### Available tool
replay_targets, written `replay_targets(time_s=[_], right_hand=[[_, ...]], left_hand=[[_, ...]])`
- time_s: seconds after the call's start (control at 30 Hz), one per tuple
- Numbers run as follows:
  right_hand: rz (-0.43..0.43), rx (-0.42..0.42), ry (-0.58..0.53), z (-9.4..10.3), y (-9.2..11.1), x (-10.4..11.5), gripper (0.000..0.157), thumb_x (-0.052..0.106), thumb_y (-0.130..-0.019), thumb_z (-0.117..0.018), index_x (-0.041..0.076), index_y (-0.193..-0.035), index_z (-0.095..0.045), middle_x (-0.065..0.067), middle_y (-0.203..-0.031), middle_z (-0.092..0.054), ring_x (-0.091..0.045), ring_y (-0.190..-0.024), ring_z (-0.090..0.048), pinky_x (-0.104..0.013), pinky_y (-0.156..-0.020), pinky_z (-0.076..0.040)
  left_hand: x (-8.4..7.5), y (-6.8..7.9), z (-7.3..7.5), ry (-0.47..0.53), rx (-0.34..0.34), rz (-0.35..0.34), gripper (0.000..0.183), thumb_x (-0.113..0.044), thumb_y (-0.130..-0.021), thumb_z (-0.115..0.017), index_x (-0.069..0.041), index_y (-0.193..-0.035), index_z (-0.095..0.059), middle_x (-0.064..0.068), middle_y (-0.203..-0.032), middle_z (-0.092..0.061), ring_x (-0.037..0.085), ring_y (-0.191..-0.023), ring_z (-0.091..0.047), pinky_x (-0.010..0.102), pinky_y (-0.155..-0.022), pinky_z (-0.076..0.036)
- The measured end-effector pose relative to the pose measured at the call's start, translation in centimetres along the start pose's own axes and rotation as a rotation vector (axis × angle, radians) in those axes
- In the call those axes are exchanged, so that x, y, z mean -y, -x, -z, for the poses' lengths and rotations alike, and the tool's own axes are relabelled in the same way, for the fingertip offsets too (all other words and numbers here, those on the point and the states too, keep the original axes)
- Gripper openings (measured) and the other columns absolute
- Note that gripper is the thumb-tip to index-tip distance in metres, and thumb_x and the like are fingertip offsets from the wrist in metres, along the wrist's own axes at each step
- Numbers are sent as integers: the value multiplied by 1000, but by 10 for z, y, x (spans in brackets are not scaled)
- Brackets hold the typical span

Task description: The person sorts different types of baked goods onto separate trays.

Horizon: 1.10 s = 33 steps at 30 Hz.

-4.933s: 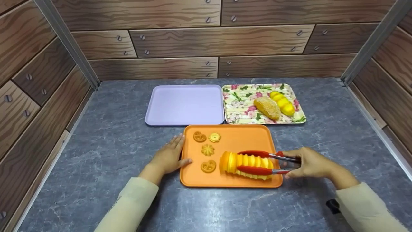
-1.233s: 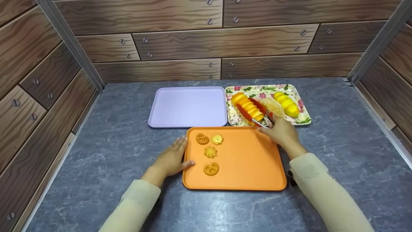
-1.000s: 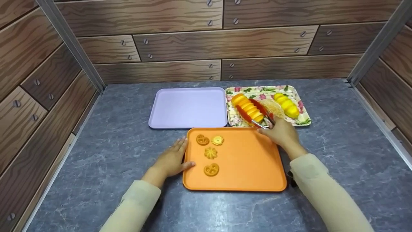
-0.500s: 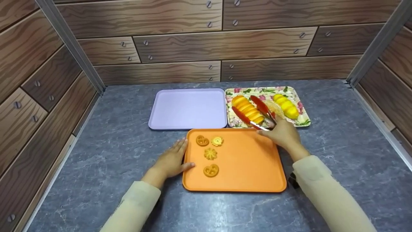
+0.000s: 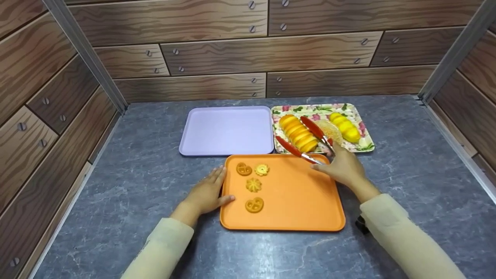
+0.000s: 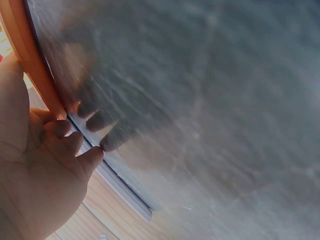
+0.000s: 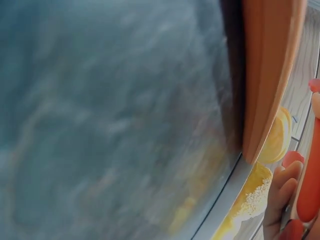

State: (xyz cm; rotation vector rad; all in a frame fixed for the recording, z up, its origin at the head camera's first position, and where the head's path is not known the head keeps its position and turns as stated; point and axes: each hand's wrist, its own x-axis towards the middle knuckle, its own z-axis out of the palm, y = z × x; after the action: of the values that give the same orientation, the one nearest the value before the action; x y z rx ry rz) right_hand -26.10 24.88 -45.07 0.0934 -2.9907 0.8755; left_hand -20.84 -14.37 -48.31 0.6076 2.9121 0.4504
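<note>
My right hand (image 5: 345,167) grips a pair of tongs (image 5: 287,146) with red tips and metal arms. The tongs' arms are spread, one on each side of an orange sliced-looking loaf (image 5: 298,133). That loaf lies at the left of the floral tray (image 5: 364,148), beside a sesame bun (image 5: 330,131) partly hidden by the tongs. A yellow segmented bread (image 5: 345,127) lies farther right. My left hand (image 5: 205,193) rests at the left edge of the orange tray (image 5: 298,197), thumb over the rim and fingers extended alongside. The left wrist view shows its fingers (image 6: 90,159) at the tray's side.
On the orange tray's left part are two pretzels (image 5: 254,205), a ring-shaped cookie (image 5: 261,169) and a flower-shaped cookie (image 5: 253,185). A purple tray (image 5: 226,131) stands behind, left of the floral one. Wood-patterned walls (image 5: 217,54) enclose the grey table (image 5: 143,155).
The orange loaf was moved in the tongs from the orange tray to the floral tray. The tongs have since spread, let it go and drawn back slightly. The left hand stays put.
</note>
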Motion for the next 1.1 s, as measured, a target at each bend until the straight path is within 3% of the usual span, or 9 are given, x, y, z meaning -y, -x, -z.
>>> replay_targets(time_s=[0.1,0.33,0.47,0.57,0.7,0.8,1.1], right_hand=[[34,0,-10,1,3,-1,114,56,-71,-77,-10,-146,-23,-20,-108,-61,-29,-81,-54,-44,-71,-46],[96,24,-20,4,14,-1,113,52,-71,-79,-10,-146,-22,-19,-115,-61,-33,-91,-56,-47,-74,-46],[116,42,15,4,19,0,106,53,-69,-80,-10,-141,-34,-14,-98,-60,-26,-69,-46,-38,-58,-37],[131,58,41,2,23,2,104,54,-68,-80,-8,-140,-37,-10,-96,-58,-22,-64,-39,-34,-56,-32],[158,82,69,-2,28,6,108,54,-68,-80,-4,-146,-32,-8,-108,-62,-21,-73,-50,-37,-63,-41],[171,100,79,-5,30,10,104,54,-68,-80,-2,-144,-37,-6,-107,-62,-22,-77,-52,-38,-66,-44],[248,122,91,-13,35,19,82,50,-68,-82,1,-128,-55,-3,-98,-63,-18,-69,-49,-33,-58,-40]], left_hand=[[-1,1,0,2,-5,2,86,-51,-91,-57,1,-150,-21,20,-153,-23,34,-140,-20,49,-110,-24],[-2,2,1,5,-18,-3,87,-50,-91,-58,2,-150,-22,21,-152,-25,34,-140,-21,49,-111,-24],[-1,1,1,5,-17,-5,87,-51,-91,-57,1,-150,-22,21,-152,-24,34,-140,-21,48,-111,-23],[-1,1,1,0,-14,-6,87,-51,-91,-57,1,-150,-21,20,-153,-24,34,-140,-20,48,-111,-23],[-1,0,1,-2,-3,1,87,-51,-91,-56,0,-151,-20,19,-153,-23,33,-141,-20,48,-111,-23],[-1,0,1,-1,12,11,87,-52,-91,-56,-1,-151,-19,18,-154,-22,32,-141,-19,48,-111,-23],[-1,0,-1,3,12,17,86,-51,-91,-57,-1,-151,-20,18,-154,-22,32,-141,-19,49,-111,-23]])
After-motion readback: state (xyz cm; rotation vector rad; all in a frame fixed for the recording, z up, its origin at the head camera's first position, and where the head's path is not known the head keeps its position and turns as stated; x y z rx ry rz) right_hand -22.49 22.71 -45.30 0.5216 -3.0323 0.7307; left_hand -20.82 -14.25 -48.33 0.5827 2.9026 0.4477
